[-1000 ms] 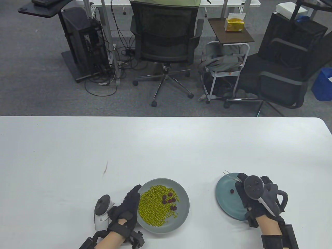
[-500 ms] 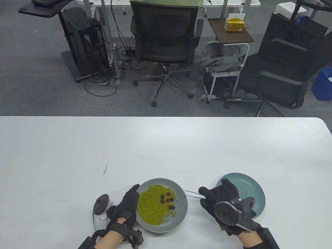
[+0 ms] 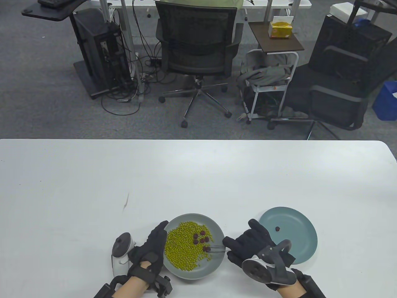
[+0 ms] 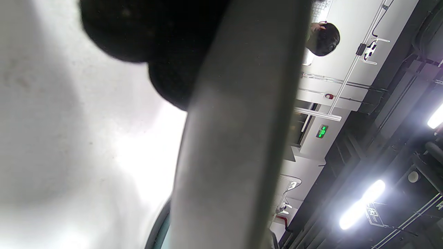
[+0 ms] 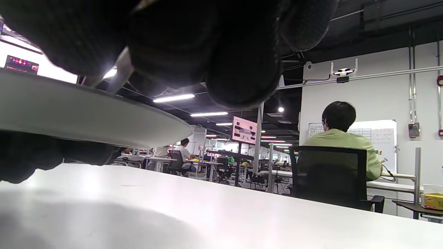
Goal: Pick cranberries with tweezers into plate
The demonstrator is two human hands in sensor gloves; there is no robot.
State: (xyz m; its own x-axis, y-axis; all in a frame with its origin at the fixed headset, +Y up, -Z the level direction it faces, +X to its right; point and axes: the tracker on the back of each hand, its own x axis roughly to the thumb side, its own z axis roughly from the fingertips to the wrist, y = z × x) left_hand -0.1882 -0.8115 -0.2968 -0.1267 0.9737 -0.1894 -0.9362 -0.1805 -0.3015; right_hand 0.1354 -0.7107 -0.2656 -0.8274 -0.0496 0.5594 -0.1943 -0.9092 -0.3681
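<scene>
The right hand (image 3: pixel 254 245) lies low over the white table (image 3: pixel 198 173), between the two plates. Its fingers (image 3: pixel 231 243) are closed together on the tweezers (image 3: pixel 217 247), which stick out from the fingertips toward the left, over the rim of the grey plate (image 3: pixel 194 273). The tips of the tweezers are at one cranberry (image 3: pixel 206 248), the one nearest to these fingers; I cannot tell if the tips already pinch it or only touch it. A small group of other cranberries (image 3: pixel 200 237) lies just beyond it, a bit farther from the fingertips, on top of the green beans (image 3: pixel 180 248) that fill most of this plate.

On the other side of the right hand, just behind the back of its fingers, stands the blue plate (image 3: pixel 297 248). One cranberry in the blue plate (image 3: pixel 277 229) lies near the plate's middle, apart from the hand.

The left hand (image 3: pixel 152 248) rests on the table at the left rim of the grey plate. Its fingers (image 3: pixel 159 231) are stretched and lie together along the rim, touching it; they hold nothing. In the left wrist view only a dark fingertip (image 4: pixel 138 31) and the underside of the grey plate are seen, close and blurred. In the right wrist view the gloved fingers (image 5: pixel 225 52) hang over the table, and the tweezers pass between them.
</scene>
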